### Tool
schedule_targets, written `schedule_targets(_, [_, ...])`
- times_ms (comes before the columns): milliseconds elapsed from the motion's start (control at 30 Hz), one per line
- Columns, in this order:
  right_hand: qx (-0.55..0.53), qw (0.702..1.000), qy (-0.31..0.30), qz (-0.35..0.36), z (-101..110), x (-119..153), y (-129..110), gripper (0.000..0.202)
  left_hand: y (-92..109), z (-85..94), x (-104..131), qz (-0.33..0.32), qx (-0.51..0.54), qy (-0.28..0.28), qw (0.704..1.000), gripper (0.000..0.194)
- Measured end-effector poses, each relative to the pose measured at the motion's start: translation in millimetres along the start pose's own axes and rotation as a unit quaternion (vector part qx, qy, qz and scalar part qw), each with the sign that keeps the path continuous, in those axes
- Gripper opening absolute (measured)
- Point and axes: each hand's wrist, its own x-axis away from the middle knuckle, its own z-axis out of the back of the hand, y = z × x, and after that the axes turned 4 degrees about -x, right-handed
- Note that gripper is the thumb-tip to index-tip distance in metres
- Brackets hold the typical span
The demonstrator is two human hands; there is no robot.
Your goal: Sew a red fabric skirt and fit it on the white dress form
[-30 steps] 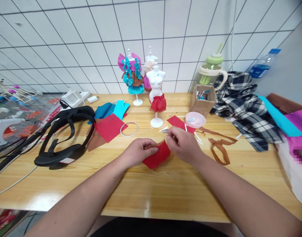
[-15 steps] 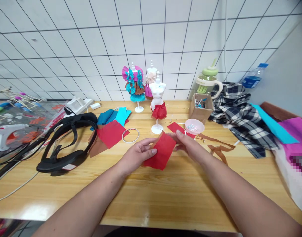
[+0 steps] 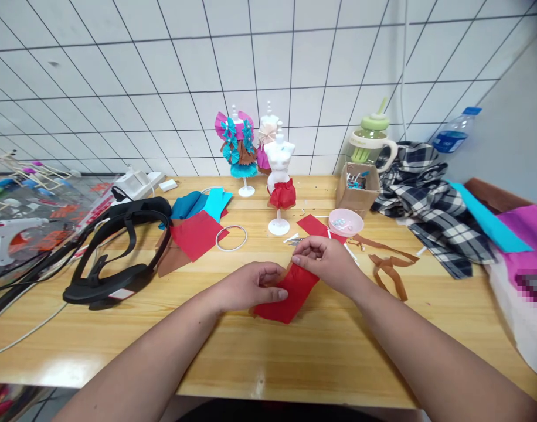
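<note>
A red piece of fabric [image 3: 286, 298] with a brown layer along its edge is held over the front of the table. My left hand [image 3: 255, 287] grips its left side, thumb on top. At the upper right corner, my right hand [image 3: 323, 261] pinches it between thumb and fingers. Just beyond stands a white mannequin [image 3: 279, 158] wearing a red gathered skirt [image 3: 282, 194]. Small scissors, partly hidden, lie behind my right hand. A silver ring [image 3: 231, 249] rests left of the mannequin, beside red fabric [image 3: 196, 234].
Two dressed mannequins stand behind. On the right are a pink bowl [image 3: 346, 231], a cardboard box [image 3: 357, 196], brown strips [image 3: 389, 275] and plaid cloth [image 3: 431, 217]. A black headset [image 3: 119, 287] and a white glue gun [image 3: 7, 237] lie left.
My right hand has come from behind the fabric to pinch its upper corner. Both hands and the fabric are slightly lower, and the scissors now show. The view has shifted slightly.
</note>
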Motion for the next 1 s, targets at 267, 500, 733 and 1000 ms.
schedule_targets(267, [0.135,0.980,0.055,0.139,-5,2,2,0.024,6,-10.6,-6,-0.028,0.016,0.194,0.980,0.021])
schedule_targets(500, [0.480,0.866,0.064,0.124,28,-19,35,0.024,-5,1.8,-11,-0.021,0.182,0.228,0.956,0.025])
schedule_targets(733, [0.464,0.884,0.044,0.034,27,-24,42,0.023,-7,-1.1,-13,0.024,0.202,0.197,0.959,0.029])
schedule_targets(1000, [0.483,0.874,0.057,0.008,25,-24,40,0.008,-16,5.9,-16,0.021,0.227,0.201,0.953,0.025])
